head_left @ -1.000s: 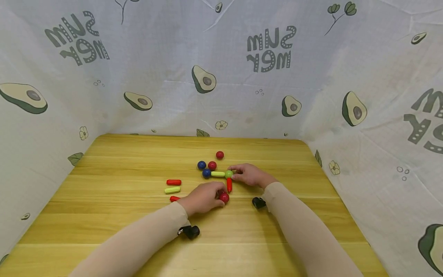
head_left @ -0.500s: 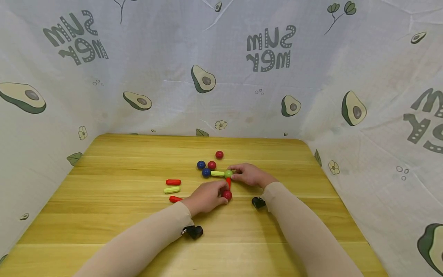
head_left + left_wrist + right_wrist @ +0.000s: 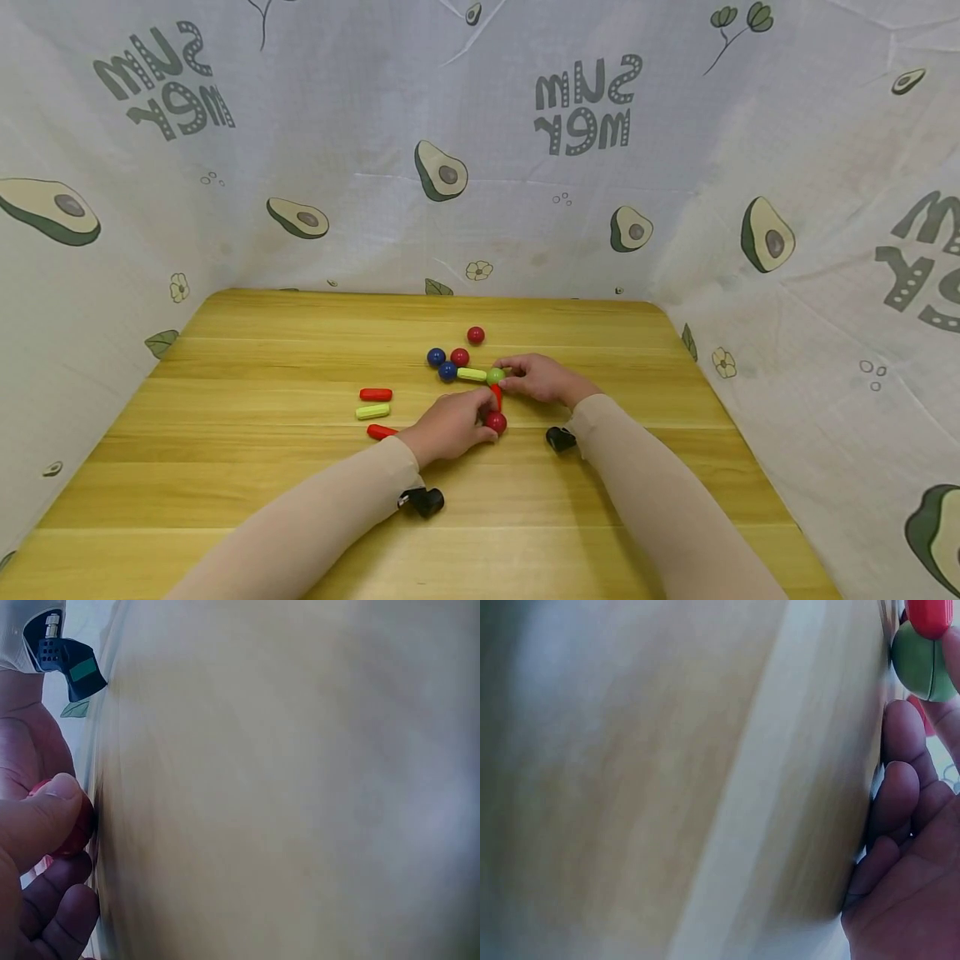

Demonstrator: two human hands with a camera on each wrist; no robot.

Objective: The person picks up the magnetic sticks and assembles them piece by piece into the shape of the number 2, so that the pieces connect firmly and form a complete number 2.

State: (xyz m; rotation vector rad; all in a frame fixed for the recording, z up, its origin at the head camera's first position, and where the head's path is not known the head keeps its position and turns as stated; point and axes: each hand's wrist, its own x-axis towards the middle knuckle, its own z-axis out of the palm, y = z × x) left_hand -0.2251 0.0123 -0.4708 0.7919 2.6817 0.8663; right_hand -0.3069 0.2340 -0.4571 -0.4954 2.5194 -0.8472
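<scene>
My left hand (image 3: 452, 425) pinches a red ball (image 3: 496, 423) between thumb and fingers, low over the wooden table. In the left wrist view, the thumb lies across this red ball (image 3: 77, 831). A red stick (image 3: 497, 397) runs from that ball up to a green ball (image 3: 496, 377), partly covered by my left fingers. My right hand (image 3: 542, 379) holds the green ball from the right; the right wrist view shows the green ball (image 3: 916, 666) against the red stick's end (image 3: 930, 616). From the green ball a yellow-green stick (image 3: 472, 375) extends left to a blue ball (image 3: 447, 372).
Behind the joined pieces sit another blue ball (image 3: 436, 357) and two red balls, one nearer (image 3: 460, 357) and one farther (image 3: 476, 335). Left of them lie a red stick (image 3: 376, 394), a yellow-green stick (image 3: 372, 411) and another red stick (image 3: 381, 432). Printed cloth (image 3: 360, 250) surrounds the table.
My left hand has moved slightly right, bringing the red ball to the near end of the red stick. The yellow-green stick and its blue ball have shifted slightly; my right hand stays put.
</scene>
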